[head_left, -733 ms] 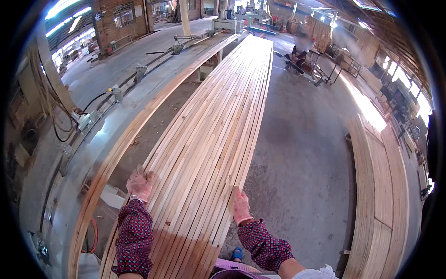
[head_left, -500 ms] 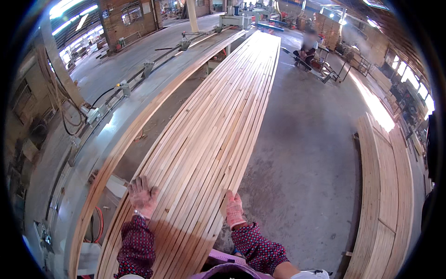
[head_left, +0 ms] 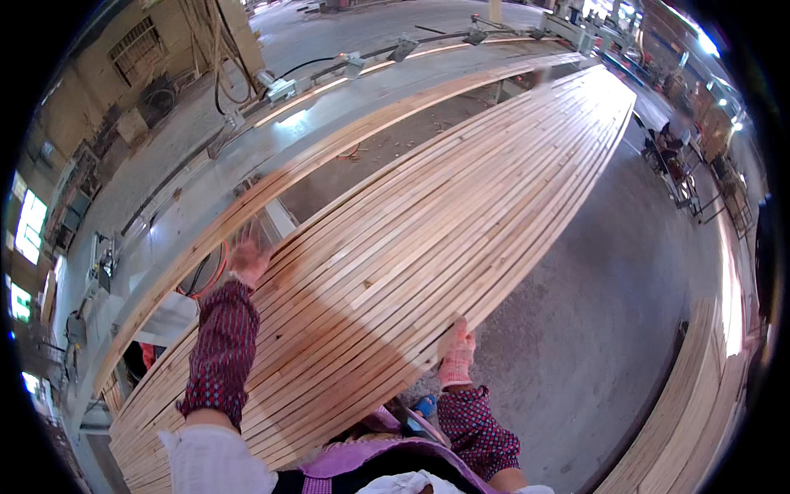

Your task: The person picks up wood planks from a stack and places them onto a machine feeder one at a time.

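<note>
Long pale wooden strips (head_left: 428, 222) lie side by side in a wide layer that runs away from me to the far right. My left hand (head_left: 248, 262), in a pinkish work glove, is at the layer's left edge. Motion blurs it, but its fingers look stretched out and hold nothing I can see. At the near right edge, my gloved right hand (head_left: 457, 358) is closed on the outermost strips, its fingers partly hidden against their side. To the left, a separate long wooden board (head_left: 329, 148) lies along the grey machine bed.
The grey metal machine bed (head_left: 193, 185) with clamps curves along the left. An orange hose (head_left: 216, 272) hangs below it. More stacked boards (head_left: 671, 395) lie on the floor at the right. A person (head_left: 676, 132) sits far off on the right.
My view has turned to the left. My left hand has gone from lying flat on the strips to their left edge. My right hand stays at the right edge.
</note>
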Available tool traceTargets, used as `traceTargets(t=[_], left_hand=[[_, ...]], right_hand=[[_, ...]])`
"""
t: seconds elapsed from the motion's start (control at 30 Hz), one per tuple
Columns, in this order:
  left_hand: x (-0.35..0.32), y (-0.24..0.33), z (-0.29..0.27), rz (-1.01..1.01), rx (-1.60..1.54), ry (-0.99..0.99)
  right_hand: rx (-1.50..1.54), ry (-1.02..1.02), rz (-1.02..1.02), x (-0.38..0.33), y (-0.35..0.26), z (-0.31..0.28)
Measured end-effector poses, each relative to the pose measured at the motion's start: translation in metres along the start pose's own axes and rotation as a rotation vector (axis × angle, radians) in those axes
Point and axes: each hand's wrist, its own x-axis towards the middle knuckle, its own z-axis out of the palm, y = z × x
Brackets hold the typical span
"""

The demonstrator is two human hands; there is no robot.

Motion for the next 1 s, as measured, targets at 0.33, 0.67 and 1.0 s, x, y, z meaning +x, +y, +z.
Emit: traceTargets(t=[0.33, 0.67, 1.0], left_hand=[[0.148, 0.003, 0.010, -0.209, -0.003, -0.349], [0.183, -0.041, 0.055, -0.048, -0.096, -0.286], [0.145, -0.003, 0.016, -0.015, -0.748, -0.415]], right_hand=[[-0.100, 0.101, -0.006, -0.008, -0.021, -0.027], [-0.170, 0.164, 0.004, -0.022, -0.025, -0.017], [-0.148, 0.165, 0.058, -0.019, -0.015, -0.021]])
